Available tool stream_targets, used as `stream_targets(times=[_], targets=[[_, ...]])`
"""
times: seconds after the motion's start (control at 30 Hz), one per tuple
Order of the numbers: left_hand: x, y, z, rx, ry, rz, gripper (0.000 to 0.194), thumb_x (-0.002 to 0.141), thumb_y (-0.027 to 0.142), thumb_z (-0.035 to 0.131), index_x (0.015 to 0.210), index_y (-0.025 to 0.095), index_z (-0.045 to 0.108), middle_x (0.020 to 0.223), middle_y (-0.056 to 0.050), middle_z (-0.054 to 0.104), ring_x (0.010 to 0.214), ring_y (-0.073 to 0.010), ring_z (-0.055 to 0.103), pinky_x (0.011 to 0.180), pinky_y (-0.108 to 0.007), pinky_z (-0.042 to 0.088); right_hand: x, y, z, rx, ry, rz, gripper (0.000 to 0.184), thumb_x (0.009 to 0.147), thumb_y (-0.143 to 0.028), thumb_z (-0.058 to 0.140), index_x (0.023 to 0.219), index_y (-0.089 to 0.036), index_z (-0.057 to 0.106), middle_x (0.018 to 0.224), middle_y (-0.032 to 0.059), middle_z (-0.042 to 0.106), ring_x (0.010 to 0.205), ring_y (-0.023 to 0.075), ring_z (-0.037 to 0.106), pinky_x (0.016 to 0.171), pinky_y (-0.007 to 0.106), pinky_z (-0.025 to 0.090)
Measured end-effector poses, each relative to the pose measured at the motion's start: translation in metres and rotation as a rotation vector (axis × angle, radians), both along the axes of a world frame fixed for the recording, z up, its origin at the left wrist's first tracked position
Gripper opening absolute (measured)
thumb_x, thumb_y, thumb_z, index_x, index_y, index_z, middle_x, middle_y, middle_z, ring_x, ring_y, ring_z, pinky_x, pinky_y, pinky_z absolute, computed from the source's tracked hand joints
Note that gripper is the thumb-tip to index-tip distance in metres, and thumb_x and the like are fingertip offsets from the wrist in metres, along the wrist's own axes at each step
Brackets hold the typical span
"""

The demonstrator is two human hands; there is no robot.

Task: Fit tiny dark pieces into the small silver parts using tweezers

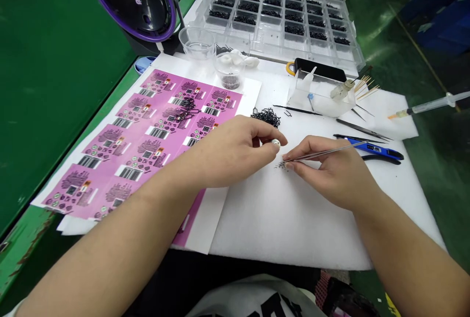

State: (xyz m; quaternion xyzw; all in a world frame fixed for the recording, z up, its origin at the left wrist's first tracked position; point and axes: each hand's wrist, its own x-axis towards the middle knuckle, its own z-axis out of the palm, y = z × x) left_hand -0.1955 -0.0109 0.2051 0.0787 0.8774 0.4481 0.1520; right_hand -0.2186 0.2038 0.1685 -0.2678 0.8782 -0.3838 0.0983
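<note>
My left hand (pixel 235 148) rests on the white foam mat (pixel 286 219), fingers pinched around something small and dark that I cannot make out. My right hand (pixel 326 175) holds thin metal tweezers (pixel 323 152), their tips touching a few tiny black parts (pixel 282 165) on the mat just below my left fingertips. A loose heap of small black hooks (pixel 267 117) lies just beyond my left hand.
Pink printed label sheets (pixel 147 141) cover the left side. Behind stand a clear compartment box of black parts (pixel 279 13), two small clear cups (pixel 229 70), a lit magnifier lamp (pixel 135 1), a clear tray (pixel 319 94), blue-handled pliers (pixel 374 149), spare tweezers (pixel 362 130) and a syringe (pixel 429 105).
</note>
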Motion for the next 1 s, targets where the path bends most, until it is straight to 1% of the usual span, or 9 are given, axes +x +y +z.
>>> stream_targets(times=[0.17, 0.3, 0.53, 0.67, 0.73, 0.83, 0.9, 0.93, 1.0], targets=[[0.000, 0.002, -0.001, -0.036, 0.006, -0.016, 0.028, 0.085, 0.027, 0.055, 0.103, 0.024, 0.075, 0.070, 0.006, 0.067, 0.059, -0.0083, 0.056, 0.053, -0.021, 0.040, 0.001, 0.001, -0.001, -0.007, -0.001, 0.000, 0.011, 0.080, -0.018, 0.070, 0.085, -0.028, 0.071, 0.084, -0.0066, 0.074, 0.079, 0.0163, 0.070, 0.073, 0.033, 0.058], [0.000, 0.003, -0.001, -0.042, 0.026, -0.023, 0.029, 0.085, 0.025, 0.053, 0.104, 0.023, 0.075, 0.075, 0.006, 0.070, 0.064, -0.0091, 0.060, 0.056, -0.021, 0.042, 0.001, 0.002, -0.001, -0.010, -0.001, -0.002, 0.012, 0.079, -0.017, 0.070, 0.085, -0.028, 0.071, 0.084, -0.0070, 0.074, 0.079, 0.0160, 0.070, 0.073, 0.032, 0.058], [0.000, 0.003, -0.003, -0.075, 0.044, -0.028, 0.027, 0.085, 0.025, 0.054, 0.101, 0.024, 0.076, 0.080, 0.007, 0.071, 0.065, -0.0081, 0.060, 0.058, -0.021, 0.042, 0.000, 0.000, -0.003, -0.001, 0.009, 0.008, 0.012, 0.079, -0.017, 0.071, 0.084, -0.028, 0.071, 0.084, -0.0076, 0.075, 0.078, 0.0158, 0.071, 0.071, 0.032, 0.058], [0.000, 0.003, -0.004, -0.104, 0.056, -0.025, 0.027, 0.085, 0.026, 0.054, 0.101, 0.024, 0.075, 0.079, 0.007, 0.071, 0.065, -0.0087, 0.061, 0.057, -0.022, 0.042, 0.000, 0.003, 0.001, -0.015, 0.031, 0.011, 0.009, 0.080, -0.019, 0.071, 0.085, -0.027, 0.071, 0.085, -0.0061, 0.075, 0.079, 0.0168, 0.071, 0.071, 0.033, 0.058], [0.001, 0.002, -0.004, -0.112, 0.050, -0.049, 0.027, 0.085, 0.026, 0.053, 0.100, 0.026, 0.076, 0.075, 0.007, 0.070, 0.062, -0.0087, 0.059, 0.055, -0.022, 0.041, 0.001, 0.005, 0.006, -0.082, 0.078, -0.024, 0.009, 0.080, -0.019, 0.073, 0.087, -0.025, 0.071, 0.087, -0.0032, 0.075, 0.082, 0.0181, 0.071, 0.072, 0.034, 0.059], [0.000, 0.002, -0.006, -0.085, 0.018, -0.110, 0.028, 0.085, 0.025, 0.052, 0.101, 0.027, 0.075, 0.080, 0.008, 0.071, 0.066, -0.0088, 0.060, 0.058, -0.021, 0.043, 0.007, 0.006, 0.013, -0.313, 0.144, -0.077, 0.013, 0.078, -0.014, 0.075, 0.086, -0.021, 0.068, 0.092, 0.0022, 0.076, 0.087, 0.0215, 0.072, 0.079, 0.038, 0.061], [0.000, 0.002, -0.006, -0.058, -0.013, -0.160, 0.029, 0.085, 0.024, 0.051, 0.103, 0.027, 0.074, 0.082, 0.007, 0.070, 0.067, -0.0088, 0.059, 0.059, -0.021, 0.044, 0.012, 0.004, 0.015, -0.464, 0.154, -0.058, 0.017, 0.076, -0.008, 0.075, 0.086, -0.019, 0.066, 0.094, 0.0050, 0.075, 0.090, 0.0238, 0.073, 0.084, 0.042, 0.061], [0.000, 0.002, -0.006, -0.044, -0.022, -0.183, 0.029, 0.085, 0.023, 0.051, 0.103, 0.026, 0.073, 0.080, 0.007, 0.069, 0.066, -0.0087, 0.059, 0.059, -0.021, 0.044, 0.014, 0.003, 0.015, -0.511, 0.147, -0.035, 0.018, 0.076, -0.006, 0.075, 0.086, -0.018, 0.066, 0.094, 0.0059, 0.075, 0.091, 0.0246, 0.073, 0.085, 0.044, 0.061], [0.000, 0.002, -0.006, -0.015, -0.024, -0.217, 0.027, 0.085, 0.022, 0.050, 0.100, 0.025, 0.073, 0.073, 0.007, 0.065, 0.063, -0.0086, 0.055, 0.059, -0.021, 0.042, 0.017, 0.001, 0.014, -0.549, 0.119, 0.013, 0.021, 0.076, -0.002, 0.073, 0.088, -0.017, 0.065, 0.095, 0.0073, 0.075, 0.093, 0.0255, 0.072, 0.085, 0.046, 0.062]])
